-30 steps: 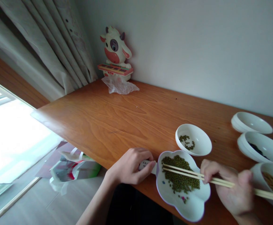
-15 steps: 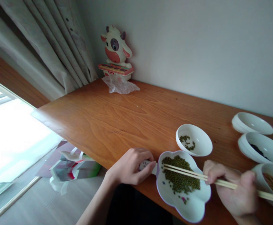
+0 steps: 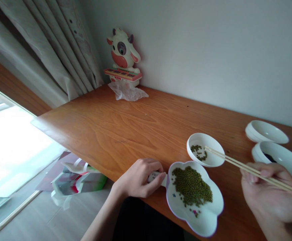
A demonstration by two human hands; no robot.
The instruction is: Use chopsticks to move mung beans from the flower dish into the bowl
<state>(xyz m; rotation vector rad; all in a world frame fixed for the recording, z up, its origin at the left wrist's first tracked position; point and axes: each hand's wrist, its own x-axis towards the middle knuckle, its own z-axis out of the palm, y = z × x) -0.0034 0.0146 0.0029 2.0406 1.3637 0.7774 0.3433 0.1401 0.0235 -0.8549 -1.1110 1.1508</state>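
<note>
My left hand grips the short handle of a white, flower-shaped dish with a lilac rim, at the table's front edge. Green mung beans are heaped across the dish. My right hand is closed around a pair of wooden chopsticks. Their tips reach into a small white round bowl, just behind the dish, where a few mung beans lie on the left side. Whether the tips pinch a bean is too small to tell.
Two white bowls stand at the right, the nearer holding something dark. At the back left are a cow toy with a keyboard and a crumpled plastic bag. Another bag lies on the floor.
My right hand has swung the chopsticks from the beans in the dish up to the small bowl, and moved right, covering the bowl of brownish grains. My left hand has stayed on the handle.
</note>
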